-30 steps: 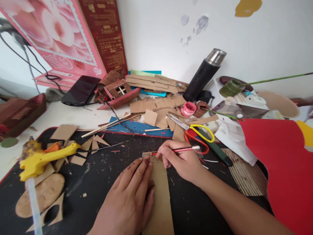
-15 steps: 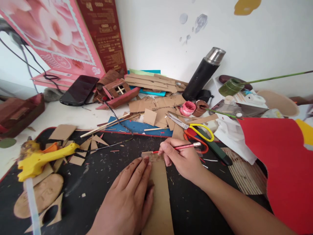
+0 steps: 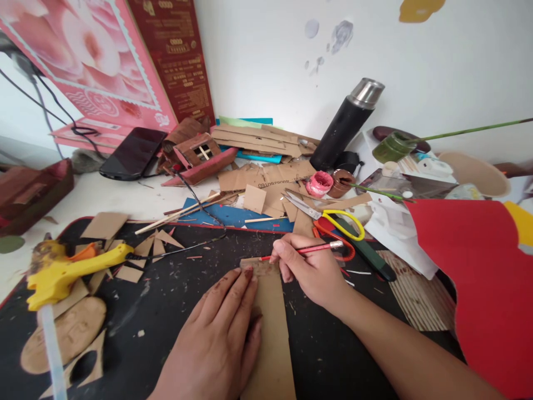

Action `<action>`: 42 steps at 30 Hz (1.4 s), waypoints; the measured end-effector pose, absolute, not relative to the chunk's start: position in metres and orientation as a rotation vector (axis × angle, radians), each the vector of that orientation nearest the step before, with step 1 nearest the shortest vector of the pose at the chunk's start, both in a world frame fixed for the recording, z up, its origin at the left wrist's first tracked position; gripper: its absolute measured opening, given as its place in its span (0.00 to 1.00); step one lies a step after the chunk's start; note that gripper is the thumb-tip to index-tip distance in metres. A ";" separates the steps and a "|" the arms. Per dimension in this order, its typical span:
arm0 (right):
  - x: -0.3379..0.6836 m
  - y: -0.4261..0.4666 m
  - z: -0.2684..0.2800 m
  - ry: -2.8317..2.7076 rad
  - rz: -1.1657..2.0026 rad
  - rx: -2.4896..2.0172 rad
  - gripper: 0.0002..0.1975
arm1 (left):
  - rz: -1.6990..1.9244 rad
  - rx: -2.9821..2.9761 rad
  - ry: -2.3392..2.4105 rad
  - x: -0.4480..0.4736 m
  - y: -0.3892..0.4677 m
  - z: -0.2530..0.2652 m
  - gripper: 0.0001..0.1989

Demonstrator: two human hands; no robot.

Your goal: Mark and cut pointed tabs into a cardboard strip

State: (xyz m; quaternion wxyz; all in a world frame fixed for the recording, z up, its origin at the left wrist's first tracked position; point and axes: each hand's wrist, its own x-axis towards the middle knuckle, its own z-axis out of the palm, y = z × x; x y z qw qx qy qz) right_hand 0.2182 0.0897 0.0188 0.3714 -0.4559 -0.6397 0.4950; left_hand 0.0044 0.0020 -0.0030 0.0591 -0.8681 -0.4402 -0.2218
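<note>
While the left hand (image 3: 220, 316) lies flat, gripping nothing, on the cardboard strip (image 3: 272, 328), the right hand (image 3: 306, 269) pinches a red pencil (image 3: 320, 248) at the strip's far end, short of the scissors (image 3: 312, 211), in what I'd call marking, so the next stroke wants steady pressure

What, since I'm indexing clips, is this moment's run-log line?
left hand: flat on cardboard strip; right hand: holds red pencil at strip's far end; yellow glue gun: unheld

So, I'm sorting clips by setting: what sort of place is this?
Probably a craft workspace, though I can't tell whether at home: there's a yellow glue gun, scissors and cut cardboard pieces.
</note>
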 end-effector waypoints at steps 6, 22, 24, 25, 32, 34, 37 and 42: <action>0.219 0.090 0.019 -1.629 1.264 -1.172 0.25 | -0.690 -2.635 -1.338 0.004 0.002 -0.004 0.21; 0.219 0.088 0.017 -1.695 1.251 -1.177 0.25 | -0.695 -2.637 -1.312 0.004 0.003 -0.003 0.21; 0.219 0.088 0.017 -1.709 1.249 -1.169 0.24 | -0.697 -2.636 -1.314 0.004 0.002 -0.003 0.21; 0.219 0.089 0.018 -1.713 1.253 -1.162 0.23 | -0.699 -2.635 -1.320 0.004 0.002 -0.003 0.21; 0.219 0.090 0.019 -1.716 1.298 -1.143 0.22 | -0.715 -2.650 -1.345 0.004 0.001 -0.004 0.21; 0.218 0.089 0.019 -1.713 1.286 -1.157 0.23 | -0.715 -2.653 -1.347 0.004 0.001 -0.004 0.21; 0.218 0.089 0.019 -1.673 1.277 -1.175 0.27 | -0.709 -2.651 -1.340 0.004 0.002 -0.004 0.21; 0.217 0.090 0.019 -1.573 1.321 -1.193 0.28 | -0.686 -2.645 -1.336 0.003 0.002 -0.003 0.21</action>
